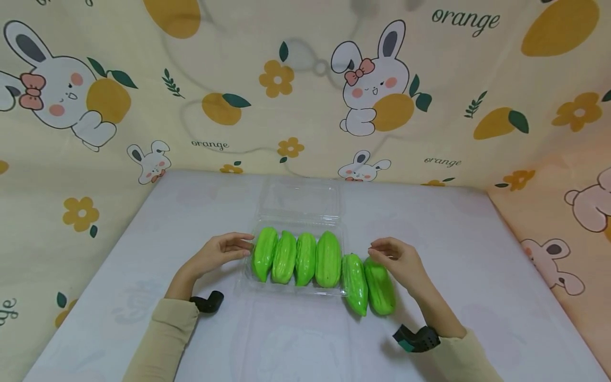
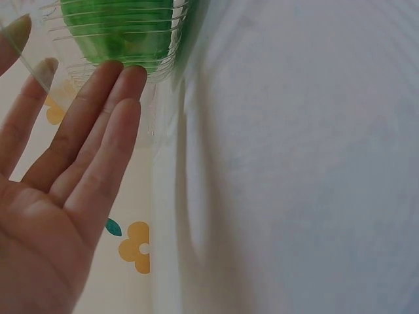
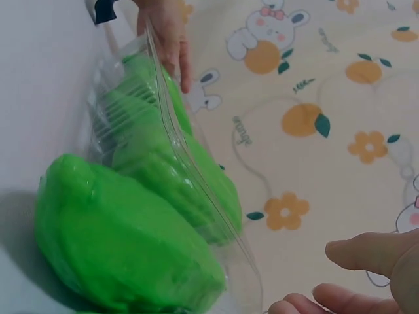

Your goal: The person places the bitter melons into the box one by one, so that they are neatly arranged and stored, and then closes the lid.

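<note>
Green fruits [image 1: 328, 260], glossy/ridged, sit in/by clear plastic box [image 1: 291, 290]; L hand [image 1: 220, 251] extended, R hand [image 1: 400, 262] relaxed.

On either side of the clear plastic hinged box [image 1: 286, 291], the beige fabric sleeves [image 1: 164, 331] are cut off by the head view's lower edge. Right of the box, the far end of the outermost glossy green ridged piece [image 1: 382, 291] is partly covered by the bare right hand [image 1: 400, 261]. In the left wrist view, the box is cropped at the top, and the bare left hand [image 2: 62, 186] below it is cropped at the left and bottom. In the right wrist view, the box's farther contents [image 3: 136, 70] are partly hidden behind nearer ones.
</note>
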A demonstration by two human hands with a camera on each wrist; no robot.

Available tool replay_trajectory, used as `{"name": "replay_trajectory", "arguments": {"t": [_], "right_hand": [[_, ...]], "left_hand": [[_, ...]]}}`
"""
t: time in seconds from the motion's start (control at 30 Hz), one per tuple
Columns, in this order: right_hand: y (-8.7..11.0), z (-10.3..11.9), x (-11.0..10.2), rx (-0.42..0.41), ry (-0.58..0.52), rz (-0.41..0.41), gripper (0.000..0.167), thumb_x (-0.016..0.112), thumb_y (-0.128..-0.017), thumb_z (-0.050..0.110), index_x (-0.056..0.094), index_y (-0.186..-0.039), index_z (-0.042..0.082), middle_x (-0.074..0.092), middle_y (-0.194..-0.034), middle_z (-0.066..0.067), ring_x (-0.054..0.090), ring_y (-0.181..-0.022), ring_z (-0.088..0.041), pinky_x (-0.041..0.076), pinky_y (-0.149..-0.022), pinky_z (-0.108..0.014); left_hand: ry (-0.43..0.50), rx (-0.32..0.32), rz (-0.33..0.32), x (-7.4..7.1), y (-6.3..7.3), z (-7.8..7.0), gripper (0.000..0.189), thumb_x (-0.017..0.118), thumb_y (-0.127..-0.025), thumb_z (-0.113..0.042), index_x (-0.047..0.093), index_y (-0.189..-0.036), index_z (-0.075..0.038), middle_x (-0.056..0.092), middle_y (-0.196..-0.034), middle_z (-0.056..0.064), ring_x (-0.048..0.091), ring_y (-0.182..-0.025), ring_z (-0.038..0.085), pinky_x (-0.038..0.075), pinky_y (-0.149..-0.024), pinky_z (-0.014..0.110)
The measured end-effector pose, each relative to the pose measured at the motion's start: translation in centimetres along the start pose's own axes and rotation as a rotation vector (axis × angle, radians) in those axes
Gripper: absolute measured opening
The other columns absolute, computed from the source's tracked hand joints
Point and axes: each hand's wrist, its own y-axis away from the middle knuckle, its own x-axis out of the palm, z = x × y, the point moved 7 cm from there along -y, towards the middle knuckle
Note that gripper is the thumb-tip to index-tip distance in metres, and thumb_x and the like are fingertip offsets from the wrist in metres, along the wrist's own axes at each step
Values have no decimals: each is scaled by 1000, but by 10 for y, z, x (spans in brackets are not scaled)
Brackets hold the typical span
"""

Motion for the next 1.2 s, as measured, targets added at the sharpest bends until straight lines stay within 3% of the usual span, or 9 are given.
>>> {"name": "replay_trajectory", "arguments": {"t": [0.27, 0.5, 0.6, 0.9, 1.07, 1.2], "right_hand": [[2, -6, -8, 22, 18, -14, 33, 64, -93, 22, 63, -116, -2, 71, -109, -19, 58, -80, 9, 49, -76, -14], [2, -12, -12, 32, 53, -28, 32, 65, -93, 21, 63, -116, -2, 71, -109, -19, 55, -80, 14, 49, -77, -15], [2, -14, -12, 32, 67, -32, 32, 66, -92, 20, 63, -115, -2, 71, -109, -19, 56, -82, 13, 49, -76, -14], [3, -24, -13, 42, 105, -24, 38, 68, -90, 25, 63, -117, -1, 71, -110, -18, 67, -98, -25, 50, -77, -22], [4, -30, -11, 68, 113, 0, 41, 67, -90, 29, 62, -119, -1, 69, -113, -19, 64, -105, -31, 50, -80, -27], [3, -36, -8, 92, 106, 44, 42, 67, -90, 29, 62, -120, -1, 69, -114, -19, 63, -107, -33, 50, -77, -25]], "left_hand": [[-4, 2, -1, -1, 0, 0, 47, 63, -94, -22, 52, -135, -2, 63, -127, 24, 62, -116, 29, 51, -91, 20], [7, 2, 0, -1, 0, 0, 47, 63, -94, -21, 52, -135, -2, 62, -127, 24, 64, -111, 14, 50, -89, 17], [1, 7, 0, -1, 0, 0, 46, 63, -94, -21, 52, -135, -1, 63, -127, 24, 64, -110, 14, 50, -89, 17], [-8, 1, -1, -1, 0, 1, 46, 63, -94, -21, 53, -134, -3, 63, -127, 23, 63, -114, 23, 50, -90, 19], [-13, -1, -5, 0, 0, 1, 45, 63, -94, -22, 53, -134, -4, 63, -126, 23, 62, -115, 27, 51, -91, 22], [-13, 2, -6, -1, 0, 1, 46, 63, -94, -22, 53, -134, -3, 64, -126, 23, 63, -115, 27, 51, -91, 22]]}}
